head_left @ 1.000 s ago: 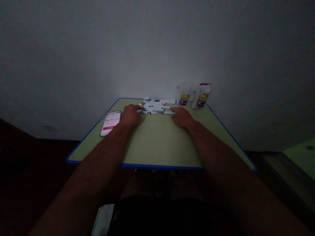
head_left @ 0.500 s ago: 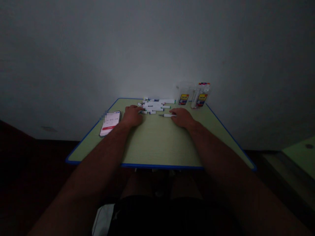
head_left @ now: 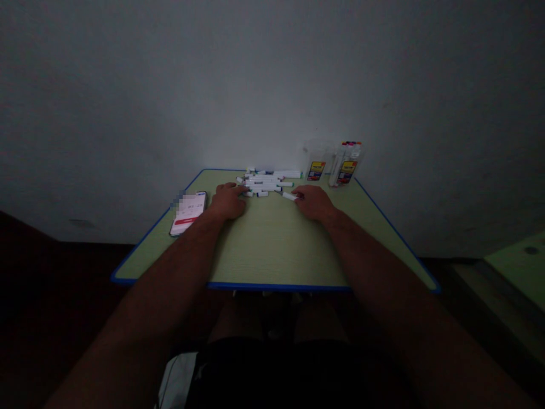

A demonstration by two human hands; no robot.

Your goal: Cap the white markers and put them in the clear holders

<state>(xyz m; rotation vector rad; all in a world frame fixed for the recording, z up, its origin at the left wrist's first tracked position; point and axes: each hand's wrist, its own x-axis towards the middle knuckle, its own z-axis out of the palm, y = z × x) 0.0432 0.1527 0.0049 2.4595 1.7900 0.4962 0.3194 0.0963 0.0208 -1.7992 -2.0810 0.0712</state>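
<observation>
Head view: the table point(head_left: 276, 244) supports the work. Left hand point(head_left: 229, 201) rests beside the marker pile point(head_left: 261, 183); its grip cannot be determined. Right hand point(head_left: 314, 203) grasps one marker point(head_left: 290, 196) rearward, apparently keeping its tip accessible. Clear cases point(head_left: 348, 168) stand upright, yellow labels illegible. Phone point(head_left: 187, 212) lies screen-up, digits blurred.

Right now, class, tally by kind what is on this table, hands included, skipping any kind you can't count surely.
Phone: 1
Yellow-labelled clear cases: 2
Hands: 2, left hand and right hand
Marker in the right hand: 1
Total: 6
Other markers: too crowded and blurred to count.
</observation>
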